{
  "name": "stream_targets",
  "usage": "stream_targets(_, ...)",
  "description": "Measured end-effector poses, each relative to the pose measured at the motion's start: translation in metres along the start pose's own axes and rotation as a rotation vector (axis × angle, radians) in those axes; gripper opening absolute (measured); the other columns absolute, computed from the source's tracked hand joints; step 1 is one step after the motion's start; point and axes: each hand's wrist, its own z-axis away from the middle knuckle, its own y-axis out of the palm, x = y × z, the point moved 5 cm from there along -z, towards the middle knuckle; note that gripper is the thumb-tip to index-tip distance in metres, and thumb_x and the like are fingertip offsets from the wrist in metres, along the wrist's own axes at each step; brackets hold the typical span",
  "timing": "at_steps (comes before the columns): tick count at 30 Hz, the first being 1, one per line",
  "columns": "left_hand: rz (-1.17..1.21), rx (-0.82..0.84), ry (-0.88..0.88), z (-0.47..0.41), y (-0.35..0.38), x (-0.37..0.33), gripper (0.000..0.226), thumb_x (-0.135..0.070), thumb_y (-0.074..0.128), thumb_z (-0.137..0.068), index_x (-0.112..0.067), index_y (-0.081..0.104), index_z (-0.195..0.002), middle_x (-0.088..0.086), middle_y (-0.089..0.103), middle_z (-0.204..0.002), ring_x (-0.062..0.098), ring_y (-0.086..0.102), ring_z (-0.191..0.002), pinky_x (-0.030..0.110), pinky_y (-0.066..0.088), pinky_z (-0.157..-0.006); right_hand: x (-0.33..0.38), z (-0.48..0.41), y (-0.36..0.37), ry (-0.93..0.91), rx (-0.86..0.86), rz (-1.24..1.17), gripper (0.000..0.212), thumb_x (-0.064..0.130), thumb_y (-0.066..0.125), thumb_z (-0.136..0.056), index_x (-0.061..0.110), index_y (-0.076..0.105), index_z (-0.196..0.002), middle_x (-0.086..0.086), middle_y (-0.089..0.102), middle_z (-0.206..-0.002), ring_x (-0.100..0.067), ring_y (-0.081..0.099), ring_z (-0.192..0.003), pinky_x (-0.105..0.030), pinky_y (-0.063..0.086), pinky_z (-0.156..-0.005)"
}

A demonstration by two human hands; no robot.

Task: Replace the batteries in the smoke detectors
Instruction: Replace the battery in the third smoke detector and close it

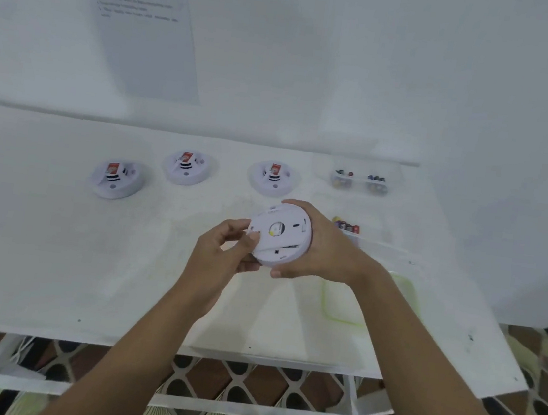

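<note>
A round white smoke detector is held above the table, its flat back side tilted up toward me. My right hand grips its right rim, fingers curled over the far edge and thumb under the near edge. My left hand holds the left rim, with fingertips pressing on the back plate. Three more white smoke detectors lie on the table behind: one at the left, one in the middle and one at the right, each with an orange label on top.
A clear box of batteries stands at the back right of the white table. Loose batteries lie just beyond my right hand. A pale yellow-rimmed tray sits under my right forearm. A printed sheet hangs on the wall.
</note>
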Motion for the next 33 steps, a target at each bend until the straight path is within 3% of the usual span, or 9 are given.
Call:
stream_targets(3, -0.178, 0.066, 0.085, 0.004, 0.015, -0.008, 0.042, -0.024, 0.074, -0.088, -0.031, 0.06, -0.127, 0.001, 0.062, -0.117, 0.023, 0.072, -0.084, 0.036, 0.06, -0.07, -0.003, 0.01, -0.015, -0.014, -0.024, 0.009, 0.092, -0.007, 0.091, -0.062, 0.019, 0.045, -0.137, 0.008, 0.058, -0.126, 0.004, 0.06, -0.109, -0.026, 0.059, -0.068)
stream_targets(7, -0.589, 0.151, 0.333, 0.0, 0.024, -0.018, 0.057, -0.044, 0.083, -0.074, -0.041, 0.06, -0.126, -0.015, 0.054, -0.118, 0.0, 0.06, -0.098, 0.016, 0.05, -0.074, -0.008, 0.018, -0.026, -0.019, 0.014, 0.064, 0.095, -0.003, 0.092, -0.061, 0.021, 0.044, -0.139, 0.006, 0.058, -0.127, -0.002, 0.06, -0.114, -0.028, 0.06, -0.073)
stream_targets(11, -0.816, 0.149, 0.519, -0.006, 0.031, -0.021, 0.064, -0.064, 0.074, -0.062, -0.035, 0.066, -0.119, -0.014, 0.055, -0.115, -0.001, 0.049, -0.111, 0.005, 0.038, -0.081, -0.014, 0.024, -0.03, 0.005, 0.048, 0.083, 0.095, -0.004, 0.091, -0.062, 0.02, 0.041, -0.139, 0.006, 0.054, -0.129, -0.006, 0.058, -0.116, -0.028, 0.06, -0.072)
stream_targets(15, -0.885, 0.158, 0.688, -0.008, 0.036, -0.021, 0.06, -0.061, 0.074, -0.065, -0.019, 0.07, -0.109, -0.009, 0.064, -0.105, 0.002, 0.058, -0.095, 0.008, 0.043, -0.078, -0.017, 0.027, -0.032, 0.031, 0.052, 0.096, 0.089, -0.007, 0.089, -0.064, 0.017, 0.042, -0.136, 0.005, 0.056, -0.123, 0.002, 0.061, -0.104, -0.038, 0.062, -0.078)
stream_targets(18, -0.904, 0.164, 0.73, -0.01, 0.039, -0.02, 0.06, -0.058, 0.075, -0.064, -0.013, 0.07, -0.103, -0.006, 0.067, -0.098, 0.003, 0.057, -0.085, 0.008, 0.043, -0.073, -0.022, 0.027, -0.03, 0.036, 0.058, 0.118, 0.088, -0.005, 0.089, -0.063, 0.018, 0.043, -0.135, 0.008, 0.058, -0.12, 0.0, 0.062, -0.104, -0.042, 0.06, -0.083)
stream_targets(24, -0.896, 0.126, 0.757, -0.01, 0.035, -0.019, 0.057, -0.051, 0.077, -0.062, -0.008, 0.07, -0.099, -0.01, 0.062, -0.089, 0.006, 0.054, -0.076, 0.014, 0.047, -0.069, -0.024, 0.018, -0.023, 0.01, 0.07, 0.164, 0.093, 0.002, 0.091, -0.061, 0.024, 0.041, -0.135, 0.009, 0.057, -0.123, -0.007, 0.062, -0.11, -0.027, 0.057, -0.079)
stream_targets(33, -0.9, 0.099, 0.685, -0.016, 0.016, -0.018, 0.063, -0.053, 0.075, -0.058, -0.011, 0.071, -0.104, -0.011, 0.06, -0.089, -0.002, 0.053, -0.077, 0.006, 0.041, -0.071, -0.019, 0.003, -0.005, -0.014, 0.064, 0.21, 0.091, 0.009, 0.089, -0.058, 0.025, 0.041, -0.134, 0.007, 0.055, -0.126, -0.013, 0.061, -0.112, -0.038, 0.058, -0.084)
